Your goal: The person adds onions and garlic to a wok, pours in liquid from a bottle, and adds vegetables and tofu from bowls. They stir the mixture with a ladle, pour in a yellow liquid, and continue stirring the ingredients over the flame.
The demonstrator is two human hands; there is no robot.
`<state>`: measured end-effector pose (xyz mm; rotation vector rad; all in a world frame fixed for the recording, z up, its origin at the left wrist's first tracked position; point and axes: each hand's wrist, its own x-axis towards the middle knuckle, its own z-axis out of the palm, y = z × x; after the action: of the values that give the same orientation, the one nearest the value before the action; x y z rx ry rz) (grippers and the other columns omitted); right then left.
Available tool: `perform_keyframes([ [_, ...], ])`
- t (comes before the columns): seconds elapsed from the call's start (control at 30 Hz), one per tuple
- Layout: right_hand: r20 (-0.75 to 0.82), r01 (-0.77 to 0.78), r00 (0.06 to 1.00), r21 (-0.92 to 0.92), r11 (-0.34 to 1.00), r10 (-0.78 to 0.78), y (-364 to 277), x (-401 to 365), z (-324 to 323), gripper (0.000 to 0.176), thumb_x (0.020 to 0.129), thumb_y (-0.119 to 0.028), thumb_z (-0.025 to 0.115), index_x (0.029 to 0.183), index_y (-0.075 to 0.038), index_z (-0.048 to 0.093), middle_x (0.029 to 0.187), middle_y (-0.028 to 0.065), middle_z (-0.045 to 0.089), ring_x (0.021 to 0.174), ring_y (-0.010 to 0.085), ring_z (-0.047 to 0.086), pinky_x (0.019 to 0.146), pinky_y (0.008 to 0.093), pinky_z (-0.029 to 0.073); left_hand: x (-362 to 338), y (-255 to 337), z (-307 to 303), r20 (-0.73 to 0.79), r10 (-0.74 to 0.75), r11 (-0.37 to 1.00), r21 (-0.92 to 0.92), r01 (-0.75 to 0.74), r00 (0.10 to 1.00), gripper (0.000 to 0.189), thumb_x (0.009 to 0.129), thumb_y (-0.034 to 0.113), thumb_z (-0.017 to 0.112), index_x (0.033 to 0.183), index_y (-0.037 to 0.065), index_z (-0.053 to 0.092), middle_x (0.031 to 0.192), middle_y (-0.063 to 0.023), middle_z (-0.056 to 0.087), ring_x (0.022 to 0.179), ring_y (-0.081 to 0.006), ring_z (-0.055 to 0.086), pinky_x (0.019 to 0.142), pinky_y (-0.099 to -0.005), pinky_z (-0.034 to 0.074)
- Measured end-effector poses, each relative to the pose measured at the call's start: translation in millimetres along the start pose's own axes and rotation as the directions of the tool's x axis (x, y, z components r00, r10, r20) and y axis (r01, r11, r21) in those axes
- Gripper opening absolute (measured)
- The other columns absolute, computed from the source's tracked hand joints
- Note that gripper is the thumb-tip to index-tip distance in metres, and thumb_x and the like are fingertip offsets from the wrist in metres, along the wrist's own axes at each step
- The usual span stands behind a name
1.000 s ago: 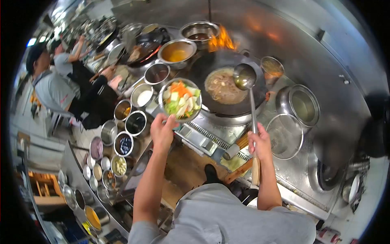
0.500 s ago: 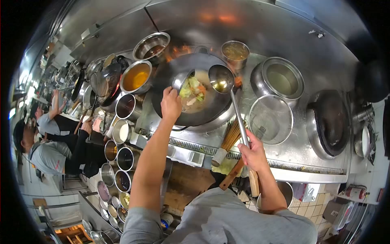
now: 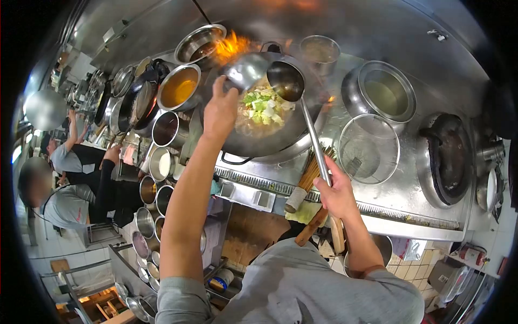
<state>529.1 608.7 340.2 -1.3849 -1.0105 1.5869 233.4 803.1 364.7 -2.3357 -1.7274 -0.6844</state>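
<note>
A metal bowl, tilted over the left back of the dark wok, is gripped at its rim by my left hand. Chopped cabbage and other food lie in cloudy liquid in the wok. My right hand is wrapped round the handle of a long ladle, whose empty-looking head hangs over the wok's right back side. Flames rise behind the wok, beside the bowl.
Right of the wok stand a lidless pot, a round strainer and a dark pan. A bamboo brush lies at the front edge. Seasoning pots line the left; two people work beyond.
My left hand has lifted the bowl up and back, tipping it. More cabbage shows in the wok, flames have flared up behind it, and the ladle head has moved slightly left and back.
</note>
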Motion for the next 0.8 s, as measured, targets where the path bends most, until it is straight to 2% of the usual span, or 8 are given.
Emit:
perform_keyframes([
  [0.2, -0.023, -0.002, 1.0, -0.087, 0.996, 0.0, -4.6, 13.2, 20.0, 0.065, 0.095, -0.01, 0.061, 0.156, -0.007, 0.037, 0.081, -0.0008, 0.06, 0.053, 0.0062, 0.05, 0.046, 0.0254, 0.04, -20.2, -28.3, -0.2, -0.095, -0.186, 0.96, -0.232, 0.16, 0.978, 0.016, 0.092, 0.012, 0.066, 0.091, 0.003, 0.053, 0.142, -0.0223, 0.05, 0.092, -0.0404, 0.068, 0.079, -0.0426, 0.058],
  [0.27, -0.02, 0.101, 0.994, -0.179, 0.979, -0.106, 9.2, 24.9, 22.4, 0.064, 0.096, -0.012, 0.061, 0.155, -0.006, 0.038, 0.08, 0.001, 0.062, 0.053, 0.0076, 0.051, 0.047, 0.0264, 0.042, -31.1, -48.9, 4.4, -0.054, -0.32, 0.852, -0.452, 0.263, 0.946, 0.022, 0.091, 0.011, 0.071, 0.09, 0.001, 0.051, 0.138, -0.021, 0.054, 0.093, -0.0346, 0.071, 0.076, -0.0383, 0.058],
  [0.3, -0.013, 0.099, 0.995, -0.201, 0.975, -0.103, 14.7, 28.0, 23.1, 0.063, 0.096, -0.013, 0.06, 0.155, -0.005, 0.039, 0.078, 0.0016, 0.062, 0.052, 0.0085, 0.052, 0.047, 0.0272, 0.043, -37.1, -54.1, 10.6, -0.016, -0.431, 0.593, -0.759, 0.269, 0.902, 0.028, 0.092, 0.011, 0.074, 0.085, 0.001, 0.049, 0.121, -0.0161, 0.064, 0.089, -0.0233, 0.071, 0.072, -0.0325, 0.057],
  [0.4, 0.015, -0.011, 1.0, -0.23, 0.973, 0.015, 1.5, 31.5, 34.0, 0.063, 0.096, -0.015, 0.06, 0.154, -0.004, 0.039, 0.071, 0.0025, 0.06, 0.051, 0.0113, 0.054, 0.048, 0.0299, 0.045, -55.1, -57.0, -20.8, 0.238, -0.555, 0.3, -0.836, 0.459, 0.797, 0.03, 0.095, 0.014, 0.072, 0.082, 0.004, 0.048, 0.101, -0.0109, 0.067, 0.085, -0.0181, 0.07, 0.071, -0.0305, 0.057],
  [0.53, 0.082, 0.059, 0.996, -0.319, 0.946, -0.035, 37.1, 74.2, 41.8, 0.063, 0.094, -0.016, 0.06, 0.153, -0.003, 0.04, 0.062, 0.0048, 0.056, 0.047, 0.0143, 0.054, 0.047, 0.0337, 0.045, -80.2, -65.3, -38.4, 0.201, -0.593, 0.148, -0.924, 0.352, 0.78, 0.026, 0.096, 0.014, 0.072, 0.083, 0.005, 0.05, 0.09, -0.0085, 0.065, 0.08, -0.0203, 0.071, 0.073, -0.0306, 0.059],
  [0.57, 0.101, 0.026, 0.995, -0.396, 0.918, 0.016, 29.6, 81.2, 43.9, 0.063, 0.094, -0.019, 0.061, 0.152, -0.002, 0.041, 0.068, 0.011, 0.06, 0.054, 0.0188, 0.058, 0.054, 0.0347, 0.048, -86.3, -65.5, -45.3, 0.207, -0.613, 0.145, -0.919, 0.366, 0.762, 0.026, 0.096, 0.015, 0.071, 0.083, 0.004, 0.051, 0.09, -0.0084, 0.063, 0.08, -0.0199, 0.07, 0.074, -0.0321, 0.059],
  [0.7, 0.04, 0.172, 0.982, -0.593, 0.787, -0.184, 27.3, 101.3, 53.3, 0.062, 0.095, -0.023, 0.058, 0.152, -0.003, 0.041, 0.09, 0.0246, 0.068, 0.082, 0.0374, 0.067, 0.077, 0.0439, 0.052, -139.4, -67.5, -77.7, 0.179, -0.72, 0.058, -0.947, 0.315, 0.67, 0.021, 0.097, 0.014, 0.069, 0.088, 0.003, 0.055, 0.084, -0.0025, 0.056, 0.081, -0.0177, 0.064, 0.08, -0.0321, 0.058],
  [0.8, -0.024, 0.133, 0.978, -0.686, 0.715, -0.205, 4.2, 81.2, 58.4, 0.061, 0.096, -0.024, 0.056, 0.152, -0.004, 0.042, 0.103, 0.0307, 0.068, 0.097, 0.0459, 0.067, 0.087, 0.0495, 0.05, -229.9, -67.1, -100.9, 0.09, -0.787, 0.177, -0.915, 0.364, 0.61, 0.017, 0.097, 0.012, 0.069, 0.102, -0.001, 0.06, 0.084, -0.0014, 0.053, 0.077, -0.0143, 0.055, 0.073, -0.0312, 0.053],
])
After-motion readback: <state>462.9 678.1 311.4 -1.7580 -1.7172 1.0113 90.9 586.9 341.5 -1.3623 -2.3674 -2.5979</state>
